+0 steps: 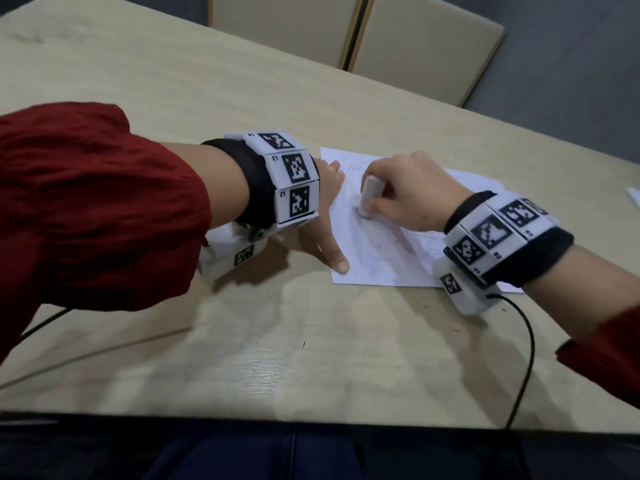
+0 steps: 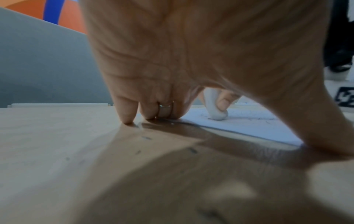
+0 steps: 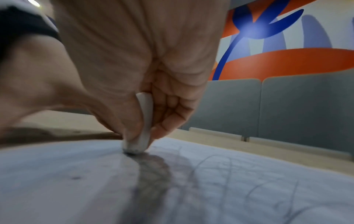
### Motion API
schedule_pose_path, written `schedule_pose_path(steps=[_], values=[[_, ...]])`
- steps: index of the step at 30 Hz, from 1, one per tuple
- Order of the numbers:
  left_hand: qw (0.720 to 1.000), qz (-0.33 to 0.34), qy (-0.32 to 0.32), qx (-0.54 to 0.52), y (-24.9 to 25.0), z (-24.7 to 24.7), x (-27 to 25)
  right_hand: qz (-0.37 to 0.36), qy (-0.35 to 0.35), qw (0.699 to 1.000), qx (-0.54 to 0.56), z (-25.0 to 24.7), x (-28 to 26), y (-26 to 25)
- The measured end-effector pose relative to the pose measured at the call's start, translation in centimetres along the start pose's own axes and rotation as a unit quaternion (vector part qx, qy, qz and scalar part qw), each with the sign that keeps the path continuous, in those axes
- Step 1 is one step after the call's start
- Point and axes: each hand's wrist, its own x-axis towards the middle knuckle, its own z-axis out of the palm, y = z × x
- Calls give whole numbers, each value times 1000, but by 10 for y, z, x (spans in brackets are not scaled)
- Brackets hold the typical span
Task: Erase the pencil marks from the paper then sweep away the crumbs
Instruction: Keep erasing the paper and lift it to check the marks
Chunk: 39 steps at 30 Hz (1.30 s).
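Note:
A white sheet of paper (image 1: 381, 258) with faint pencil marks (image 3: 220, 169) lies on the beige table (image 1: 242, 341). My right hand (image 1: 405, 192) pinches a white eraser (image 1: 370, 195) between thumb and fingers, its lower end pressed on the paper (image 3: 57, 174); the eraser (image 3: 142, 131) tip is grey with graphite. The eraser (image 2: 214, 106) also shows past my left palm. My left hand (image 1: 325, 220) lies spread with straight fingers, thumb on the paper's near left corner and fingertips (image 2: 127, 116) on its far left edge. Dark crumbs (image 2: 192, 150) lie scattered on the table and paper (image 2: 249, 125).
Two beige chairs (image 1: 415, 39) stand beyond the table's far edge. A black cable (image 1: 526, 341) runs from my right wrist over the near edge. Another white sheet's corner (image 1: 633, 197) shows at the far right. Grey panels (image 3: 287, 109) stand at the table's far side.

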Motion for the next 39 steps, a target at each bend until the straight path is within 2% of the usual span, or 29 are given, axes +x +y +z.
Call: schedule_pose_path(steps=[2, 6, 10, 13, 17, 21, 24, 27, 29, 32, 35, 39], values=[[1000, -1, -2, -4, -1, 1, 2, -22, 1, 1000, 2, 3, -11, -5], [1000, 3, -2, -3, -1, 2, 1, -77, -74, 994, 13, 12, -48, -20], [1000, -5, -3, 3, 0, 0, 0, -54, -38, 998, -10, 3, -20, -15], [1000, -6, -5, 9, 1, -1, -2, -56, -21, 998, 10, 7, -30, -15], [1000, -10, 5, 10, 1, 3, -2, -71, -82, 994, 33, 8, -64, -21], [1000, 8, 8, 17, 1, -2, -3, -63, -38, 997, 22, 4, -35, -23], [1000, 4, 10, 16, 1, -3, -3, -63, -21, 997, 44, 9, -43, -22], [996, -27, 33, -83, -4, 0, 9, -45, -67, 994, 71, 8, -73, -20], [996, -36, 32, -77, -7, -1, 12, -44, -92, 993, 65, 5, -79, -20], [999, -10, -9, 31, -3, -6, 0, -42, -49, 995, 78, 0, -66, -19], [1000, -15, -17, 7, -2, -12, 1, -14, 8, 994, 110, -1, -44, -15], [999, -11, -15, 28, -2, -9, 8, -13, 0, 997, 82, 9, -29, -15]])
